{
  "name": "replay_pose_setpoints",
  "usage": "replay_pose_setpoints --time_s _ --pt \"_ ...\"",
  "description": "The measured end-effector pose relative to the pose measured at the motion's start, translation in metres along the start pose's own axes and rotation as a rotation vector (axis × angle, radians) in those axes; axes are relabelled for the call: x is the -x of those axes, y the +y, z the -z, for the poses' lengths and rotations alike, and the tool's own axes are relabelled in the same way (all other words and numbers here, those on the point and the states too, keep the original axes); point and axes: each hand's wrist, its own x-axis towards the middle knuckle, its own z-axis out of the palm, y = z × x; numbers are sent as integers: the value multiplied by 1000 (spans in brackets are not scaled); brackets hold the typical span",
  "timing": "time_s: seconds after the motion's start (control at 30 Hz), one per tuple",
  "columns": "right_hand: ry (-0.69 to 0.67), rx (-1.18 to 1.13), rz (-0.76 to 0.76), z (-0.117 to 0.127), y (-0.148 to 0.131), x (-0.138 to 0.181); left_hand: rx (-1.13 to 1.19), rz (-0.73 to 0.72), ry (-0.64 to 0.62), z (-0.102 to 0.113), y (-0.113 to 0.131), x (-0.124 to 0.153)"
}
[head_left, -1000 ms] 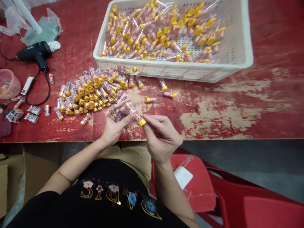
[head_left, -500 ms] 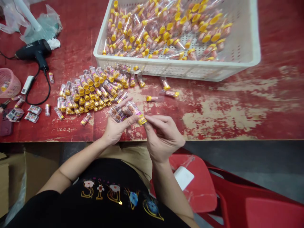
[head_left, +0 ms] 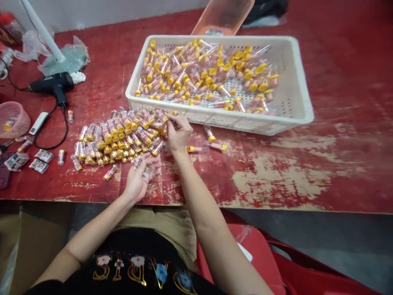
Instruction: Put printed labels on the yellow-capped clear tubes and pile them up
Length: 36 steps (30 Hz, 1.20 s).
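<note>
My left hand [head_left: 139,178] rests palm up near the table's front edge, its fingers curled round a small stack of printed labels [head_left: 140,164]. My right hand [head_left: 179,132] reaches forward to the right end of a pile of labelled yellow-capped tubes [head_left: 119,133], fingers pinched on a tube there at the pile's edge. A white perforated crate [head_left: 294,94] just behind holds many more yellow-capped tubes [head_left: 202,78].
Three loose tubes [head_left: 211,141] lie right of my right hand. A black heat gun [head_left: 52,84] with its cord, a pink basket [head_left: 14,119], plastic bags and label packets [head_left: 38,159] sit at the left. A red chair [head_left: 270,270] is below the table edge.
My right hand left the tube held between both hands and reached forward to the pile. The left hand lowered, keeping the labels. The view tilted up.
</note>
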Motion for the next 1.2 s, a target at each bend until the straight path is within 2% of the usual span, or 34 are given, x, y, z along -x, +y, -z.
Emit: replay_pose_setpoints --time_s 0.03,0.1,0.17,0.27,0.33,0.43,0.5,0.57,0.67,0.7,0.77,0.87,1.0,1.1,1.2 --pt "-45 6 3 5 4 -1 -18 3 6 1 1 -1" --pt "-117 64 35 30 12 0 -57 9 23 1 3 -4" --pt "-191 225 77 69 20 5 -90 27 36 -2 4 -9" --pt "-379 519 79 129 31 17 -90 78 29 -11 1 -16" --pt "-440 548 32 150 30 30 -38 110 -11 -20 -3 -18" --pt "-413 237 -100 148 6 59 44 137 -64 -33 -10 -18" --pt "-408 -36 -234 133 -20 79 44 119 -63 -41 -14 -16" --pt "-345 -201 -343 117 -46 94 8 87 -61 -46 -17 -12" --pt "-142 -266 -388 100 -71 103 -58 30 -42 -48 -16 -1" --pt "-112 -267 -383 97 -75 104 -71 -4 -9 -47 -15 1" --pt "-94 -254 -346 93 -77 102 -80 -114 85 -45 -14 2" --pt "-88 -213 -308 89 -74 97 -80 -184 91 -44 -16 -8" --pt "-114 -317 -339 103 -80 100 -50 -170 56 -49 -15 -5" --pt "-94 -268 -246 135 -91 115 -30 -101 35 -51 -13 10" --pt "-49 -220 -174 160 -89 123 5 15 20 -49 -14 17"
